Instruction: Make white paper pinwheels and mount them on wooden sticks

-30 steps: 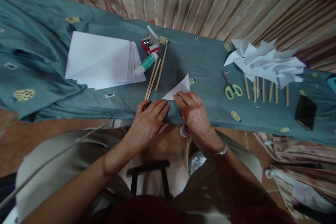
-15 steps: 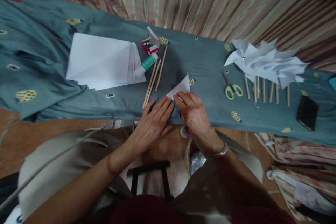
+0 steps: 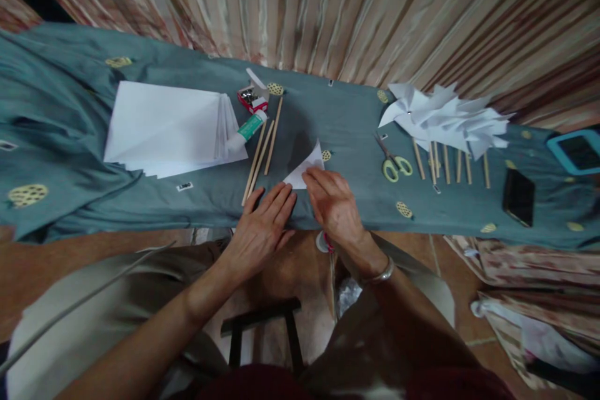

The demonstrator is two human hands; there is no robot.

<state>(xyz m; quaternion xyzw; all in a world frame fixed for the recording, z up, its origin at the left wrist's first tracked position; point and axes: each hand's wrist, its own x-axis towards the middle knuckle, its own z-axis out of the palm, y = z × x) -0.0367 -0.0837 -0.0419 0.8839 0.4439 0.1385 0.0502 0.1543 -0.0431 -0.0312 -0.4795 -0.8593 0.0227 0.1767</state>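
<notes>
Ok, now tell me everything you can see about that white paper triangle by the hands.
The white paper triangle is small and plain, with no visible markings. It lies on the teal cloth, near the cloth's front edge. One sharp corner points toward the far side; another points left. The left hand has its fingertips at that left corner, and the right hand has its fingertips on the near part, covering some of it. How many layers it has, I can't tell.

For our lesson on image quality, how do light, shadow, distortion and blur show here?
Head view: dim, uneven light; a soft shadow on the cloth beyond the paper triangle; curtain folds fanning outward, probably lens distortion; the tube bears print too soft to read.
</notes>
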